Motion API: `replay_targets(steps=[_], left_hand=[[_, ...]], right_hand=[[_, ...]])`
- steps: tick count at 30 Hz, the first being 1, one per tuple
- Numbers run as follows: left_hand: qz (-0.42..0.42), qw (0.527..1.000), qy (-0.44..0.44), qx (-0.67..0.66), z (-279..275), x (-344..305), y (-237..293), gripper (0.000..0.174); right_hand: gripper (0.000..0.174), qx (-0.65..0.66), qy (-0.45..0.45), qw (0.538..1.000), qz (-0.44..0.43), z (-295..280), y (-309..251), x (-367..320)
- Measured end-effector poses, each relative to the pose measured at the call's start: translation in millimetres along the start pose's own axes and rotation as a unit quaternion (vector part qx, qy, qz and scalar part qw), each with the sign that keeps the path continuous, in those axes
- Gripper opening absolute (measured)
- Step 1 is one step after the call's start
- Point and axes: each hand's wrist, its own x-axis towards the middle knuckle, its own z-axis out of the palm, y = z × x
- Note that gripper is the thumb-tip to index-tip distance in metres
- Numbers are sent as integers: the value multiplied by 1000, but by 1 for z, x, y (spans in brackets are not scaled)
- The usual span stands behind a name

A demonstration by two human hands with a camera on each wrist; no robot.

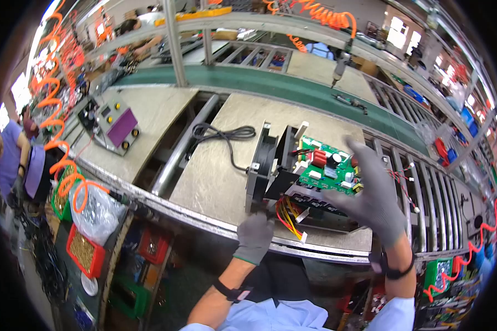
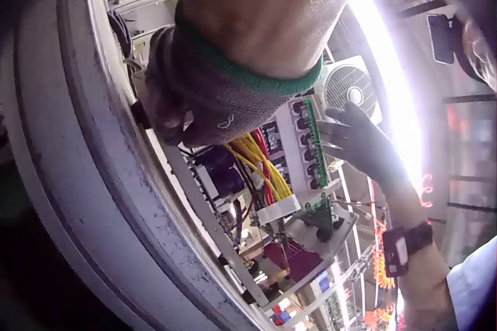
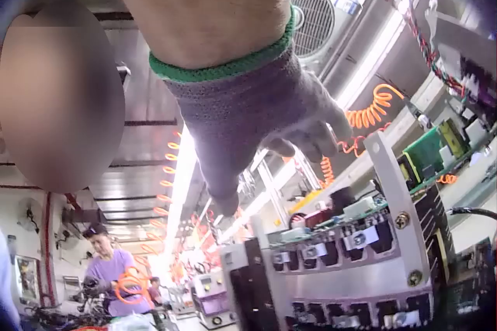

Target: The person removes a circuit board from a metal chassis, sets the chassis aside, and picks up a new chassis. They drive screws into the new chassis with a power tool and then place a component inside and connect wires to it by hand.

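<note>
An open metal chassis [image 1: 256, 182] with a black fan panel at its left end lies on the bench board. Inside it sits a green circuit board [image 1: 337, 185] with red and white components. My gloved left hand [image 1: 255, 238] grips the chassis's near left corner, its fingers curled at the lower edge; the fingertips are partly hidden in the left wrist view. Yellow and red wires [image 2: 268, 172] with a white connector [image 2: 278, 209] hang from the near side. My gloved right hand [image 1: 378, 204] hovers over the board's right side, fingers extended and spread, apart from the components in the right wrist view.
A black power cord [image 1: 226, 133] lies left of the chassis. Further left stands a unit with a purple panel [image 1: 121, 128]. Metal rollers [image 1: 433, 204] run along the right. A screwdriver [image 1: 339, 69] hangs above the green belt [image 1: 243, 77]. A red bin [image 1: 85, 251] sits lower left.
</note>
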Motion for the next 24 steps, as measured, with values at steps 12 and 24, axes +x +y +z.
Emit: replay_targets(steps=[12,24], left_hand=[[81,996,43,21,-1,20,-1,16],[34,999,38,-13,10,12,-10,33]], right_hand=[[113,18,-228,973,36,16,31,62],[98,-55,-52,993,-87,48,14,32]])
